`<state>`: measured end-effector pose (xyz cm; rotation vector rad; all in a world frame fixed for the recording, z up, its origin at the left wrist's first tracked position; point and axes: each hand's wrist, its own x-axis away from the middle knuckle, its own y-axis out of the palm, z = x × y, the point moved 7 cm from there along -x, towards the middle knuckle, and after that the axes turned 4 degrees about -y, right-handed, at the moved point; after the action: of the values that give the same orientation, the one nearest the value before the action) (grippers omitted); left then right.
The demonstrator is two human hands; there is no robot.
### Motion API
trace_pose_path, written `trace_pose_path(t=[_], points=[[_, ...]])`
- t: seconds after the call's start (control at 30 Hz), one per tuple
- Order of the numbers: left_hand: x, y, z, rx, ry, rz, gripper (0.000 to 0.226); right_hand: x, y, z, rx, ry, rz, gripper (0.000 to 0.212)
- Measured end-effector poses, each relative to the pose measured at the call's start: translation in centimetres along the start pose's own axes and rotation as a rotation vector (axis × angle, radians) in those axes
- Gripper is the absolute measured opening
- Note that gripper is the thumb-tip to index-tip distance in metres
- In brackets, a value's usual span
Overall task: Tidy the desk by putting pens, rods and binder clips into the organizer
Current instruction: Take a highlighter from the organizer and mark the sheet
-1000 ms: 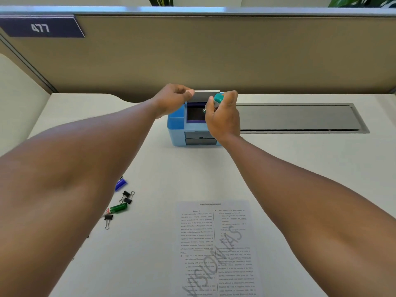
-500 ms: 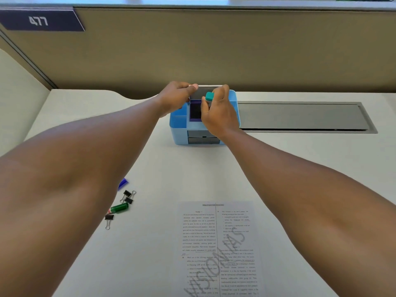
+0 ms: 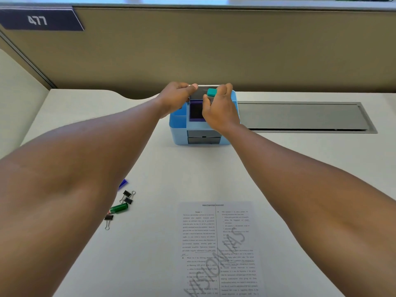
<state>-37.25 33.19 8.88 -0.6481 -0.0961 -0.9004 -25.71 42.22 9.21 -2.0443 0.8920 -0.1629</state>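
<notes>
White desk [image 3: 278, 168] and a brown wall sit all around the two hands. Right hand [image 3: 220, 112] pinches a teal-capped thing [image 3: 212, 92] right over the blue organizer [image 3: 179, 133]. Left hand [image 3: 175, 99] has its fingers pressed on the organizer's back edge, just beside the teal cap. To do it well, I think: keep the box steady, lower the thing straight into a slot, then let go. Far back toward the person lie binder clips [image 3: 128, 197], a green marker [image 3: 119, 208] and a printed paper [image 3: 218, 249].

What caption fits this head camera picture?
Both hands, left hand and right hand, lower a teal-capped item into the blue organizer.
</notes>
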Motion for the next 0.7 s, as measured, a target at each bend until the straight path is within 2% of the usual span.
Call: trace_pose_path(t=[0.3,0.7], points=[[0.27,0.20,0.21,-0.002,-0.008,0.001,0.029,0.05,0.17,0.38,0.013,-0.017,-0.016,0.033],[-0.02,0.27,-0.20,-0.003,-0.006,0.012,0.037,-0.02,0.26,1.12,-0.066,-0.019,-0.015,0.034]])
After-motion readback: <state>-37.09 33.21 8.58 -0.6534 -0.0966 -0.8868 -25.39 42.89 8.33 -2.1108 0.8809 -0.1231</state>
